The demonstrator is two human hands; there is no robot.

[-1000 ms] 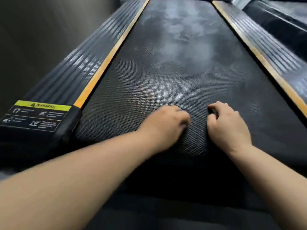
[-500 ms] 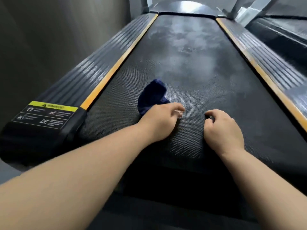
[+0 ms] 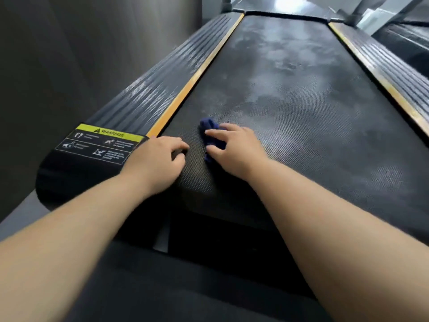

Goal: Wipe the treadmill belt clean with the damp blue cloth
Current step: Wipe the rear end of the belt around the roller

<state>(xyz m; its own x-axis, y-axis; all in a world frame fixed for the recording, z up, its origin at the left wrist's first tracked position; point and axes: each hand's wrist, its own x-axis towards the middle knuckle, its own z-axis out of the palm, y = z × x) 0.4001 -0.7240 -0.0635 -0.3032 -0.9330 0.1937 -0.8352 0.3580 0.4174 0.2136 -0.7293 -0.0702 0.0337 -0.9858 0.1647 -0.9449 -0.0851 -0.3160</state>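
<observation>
The treadmill belt (image 3: 301,117) is black and textured, with pale dusty smears along its middle and far part. A small dark blue cloth (image 3: 209,127) lies bunched on the belt near its left rear corner. My right hand (image 3: 234,148) lies flat on the cloth, index finger and thumb stretched out on either side of the bunched part, and most of the cloth is hidden under the palm. My left hand (image 3: 160,159) rests on the belt just left of it, fingers curled under, holding nothing.
Ribbed grey side rails (image 3: 148,94) with orange strips (image 3: 185,89) run along both sides of the belt. A yellow warning label (image 3: 102,142) sits on the rear left end cap. A dark wall stands at the left, and the treadmill's uprights rise at the far end.
The blue cloth was at my left hand's fingertips half a second ago and is now under my right hand. Both hands have shifted left toward the belt's left edge.
</observation>
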